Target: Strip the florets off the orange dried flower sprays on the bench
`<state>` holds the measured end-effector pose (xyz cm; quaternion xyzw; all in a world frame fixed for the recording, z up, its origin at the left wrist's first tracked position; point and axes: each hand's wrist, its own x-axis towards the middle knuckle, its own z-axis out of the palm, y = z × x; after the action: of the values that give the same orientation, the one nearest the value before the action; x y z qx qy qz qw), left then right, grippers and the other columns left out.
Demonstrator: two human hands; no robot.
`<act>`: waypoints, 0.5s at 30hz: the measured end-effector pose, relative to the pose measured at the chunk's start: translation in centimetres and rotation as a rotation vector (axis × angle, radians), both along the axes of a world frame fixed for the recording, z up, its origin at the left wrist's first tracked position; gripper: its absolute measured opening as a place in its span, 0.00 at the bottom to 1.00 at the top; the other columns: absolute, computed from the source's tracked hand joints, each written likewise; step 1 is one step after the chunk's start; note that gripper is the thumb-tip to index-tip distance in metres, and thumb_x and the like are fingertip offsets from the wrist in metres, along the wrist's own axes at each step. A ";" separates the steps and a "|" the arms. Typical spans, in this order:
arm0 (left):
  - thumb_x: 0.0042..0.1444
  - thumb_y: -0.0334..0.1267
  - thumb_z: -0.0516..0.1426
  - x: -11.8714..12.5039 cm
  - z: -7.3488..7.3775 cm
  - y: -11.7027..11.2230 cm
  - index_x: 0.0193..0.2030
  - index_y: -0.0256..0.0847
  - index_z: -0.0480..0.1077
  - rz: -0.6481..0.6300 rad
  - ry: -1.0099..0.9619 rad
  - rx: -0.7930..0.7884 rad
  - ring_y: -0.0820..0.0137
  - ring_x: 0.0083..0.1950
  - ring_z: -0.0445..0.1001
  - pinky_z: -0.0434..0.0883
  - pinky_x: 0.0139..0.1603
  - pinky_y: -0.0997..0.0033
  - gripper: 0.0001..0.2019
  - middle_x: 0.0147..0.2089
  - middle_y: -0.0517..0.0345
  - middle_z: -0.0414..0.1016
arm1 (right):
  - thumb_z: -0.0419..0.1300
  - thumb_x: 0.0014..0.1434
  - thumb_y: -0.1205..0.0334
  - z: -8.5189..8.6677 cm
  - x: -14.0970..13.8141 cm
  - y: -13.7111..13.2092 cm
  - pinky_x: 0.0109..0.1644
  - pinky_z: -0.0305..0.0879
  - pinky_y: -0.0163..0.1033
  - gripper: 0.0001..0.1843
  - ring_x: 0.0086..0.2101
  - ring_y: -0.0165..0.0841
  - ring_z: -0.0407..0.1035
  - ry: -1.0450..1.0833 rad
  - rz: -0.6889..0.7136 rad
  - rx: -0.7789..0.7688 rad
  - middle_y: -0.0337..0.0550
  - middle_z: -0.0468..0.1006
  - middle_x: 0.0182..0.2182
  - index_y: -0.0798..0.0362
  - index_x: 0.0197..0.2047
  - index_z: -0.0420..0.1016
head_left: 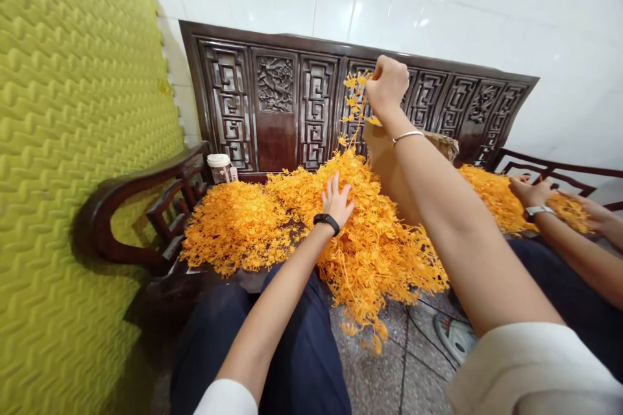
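Note:
A large heap of orange plastic flower sprigs (374,253) lies on the dark wooden bench and spills over its front edge. My left hand (337,202), with a black band at the wrist, rests on this heap with its fingers spread. Raised above the heap, my right hand (388,85) is closed round the top of an orange flower strand (354,110). The strand hangs down, its lower end meeting the heap. To the left, a second orange pile (233,227) sits near the armrest.
A carved bench back (276,142) runs behind the piles. A cardboard box (389,165) stands behind my right forearm. At the left are a lidded cup (220,168) and yellow foam matting (82,110). On the right, a co-worker's hands (535,198) handle another orange pile (491,201).

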<state>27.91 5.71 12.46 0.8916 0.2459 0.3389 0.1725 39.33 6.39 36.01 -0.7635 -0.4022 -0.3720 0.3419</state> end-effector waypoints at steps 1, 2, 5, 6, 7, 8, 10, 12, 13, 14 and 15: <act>0.55 0.38 0.54 0.1 -0.6 0.0 0.57 0.45 0.61 -0.020 0.009 -0.053 0.55 0.70 0.37 0.49 0.63 0.45 0.22 0.71 0.52 0.35 | 0.46 0.56 0.77 0.1 0.0 0.1 0.46 0.53 0.41 0.10 0.42 0.36 0.63 0.019 -0.006 0.025 0.52 0.71 0.40 0.59 0.37 0.65; 0.54 0.39 0.55 0.2 -1.1 0.0 0.62 0.47 0.56 -0.053 0.028 -0.124 0.54 0.70 0.37 0.48 0.63 0.43 0.27 0.71 0.52 0.33 | 0.46 0.56 0.78 0.1 0.0 0.2 0.45 0.53 0.41 0.10 0.42 0.35 0.63 0.041 -0.015 0.059 0.51 0.71 0.40 0.59 0.37 0.65; 0.49 0.45 0.59 0.6 -2.4 0.5 0.67 0.51 0.42 -0.180 0.086 -0.383 0.52 0.70 0.32 0.48 0.62 0.42 0.41 0.71 0.48 0.31 | 0.45 0.55 0.81 0.3 -0.3 0.5 0.44 0.52 0.40 0.13 0.40 0.34 0.63 0.099 -0.044 0.178 0.50 0.71 0.37 0.59 0.37 0.65; 0.48 0.47 0.59 0.7 -2.5 0.7 0.68 0.51 0.41 -0.214 0.084 -0.446 0.52 0.70 0.31 0.47 0.63 0.43 0.43 0.71 0.48 0.31 | 0.44 0.55 0.82 0.3 -0.4 0.6 0.43 0.51 0.39 0.14 0.39 0.34 0.63 0.110 -0.046 0.207 0.50 0.70 0.36 0.59 0.36 0.65; 0.47 0.49 0.60 0.9 -2.6 1.0 0.68 0.52 0.40 -0.237 0.072 -0.485 0.53 0.70 0.29 0.46 0.64 0.45 0.44 0.71 0.49 0.31 | 0.43 0.54 0.82 0.4 -0.5 0.6 0.43 0.51 0.39 0.14 0.38 0.33 0.63 0.114 -0.040 0.229 0.49 0.70 0.35 0.59 0.36 0.65; 0.47 0.50 0.60 1.0 -2.6 1.3 0.68 0.52 0.41 -0.251 0.055 -0.503 0.53 0.70 0.28 0.44 0.64 0.46 0.45 0.71 0.50 0.30 | 0.43 0.54 0.82 0.6 -0.6 0.6 0.42 0.51 0.39 0.15 0.37 0.32 0.62 0.115 -0.027 0.242 0.49 0.70 0.34 0.60 0.36 0.65; 0.46 0.52 0.60 1.2 -2.5 1.8 0.68 0.52 0.41 -0.260 0.038 -0.509 0.53 0.70 0.27 0.42 0.65 0.47 0.46 0.72 0.51 0.29 | 0.43 0.53 0.82 1.0 -0.9 0.7 0.41 0.51 0.38 0.15 0.36 0.32 0.62 0.122 -0.003 0.263 0.49 0.70 0.34 0.61 0.36 0.65; 0.45 0.53 0.60 1.1 -2.4 2.0 0.68 0.53 0.39 -0.260 0.049 -0.492 0.54 0.70 0.25 0.42 0.64 0.45 0.47 0.72 0.51 0.28 | 0.44 0.52 0.82 1.6 -1.1 0.6 0.41 0.50 0.38 0.14 0.37 0.31 0.62 0.135 0.005 0.292 0.49 0.70 0.34 0.61 0.35 0.66; 0.45 0.54 0.59 1.0 -2.4 2.0 0.68 0.53 0.38 -0.256 0.056 -0.475 0.54 0.70 0.24 0.42 0.64 0.43 0.47 0.72 0.51 0.27 | 0.44 0.51 0.82 2.0 -1.2 0.6 0.41 0.50 0.38 0.14 0.37 0.31 0.63 0.135 0.000 0.313 0.49 0.71 0.34 0.61 0.35 0.66; 0.46 0.56 0.58 0.9 -2.5 2.0 0.68 0.53 0.36 -0.243 0.063 -0.453 0.55 0.70 0.23 0.41 0.64 0.42 0.47 0.71 0.51 0.26 | 0.45 0.51 0.82 2.5 -1.2 0.6 0.40 0.50 0.38 0.14 0.37 0.32 0.63 0.129 -0.009 0.336 0.50 0.71 0.34 0.61 0.34 0.67; 0.47 0.58 0.56 0.8 -2.6 1.8 0.68 0.53 0.35 -0.224 0.074 -0.429 0.55 0.69 0.22 0.40 0.63 0.41 0.47 0.71 0.52 0.24 | 0.45 0.50 0.82 3.0 -1.2 0.5 0.40 0.50 0.38 0.14 0.37 0.32 0.64 0.116 -0.016 0.359 0.50 0.72 0.34 0.61 0.33 0.67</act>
<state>28.70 7.56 9.85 0.8681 0.2180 0.2246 0.3852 38.13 6.94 39.05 -0.7134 -0.3030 -0.3960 0.4923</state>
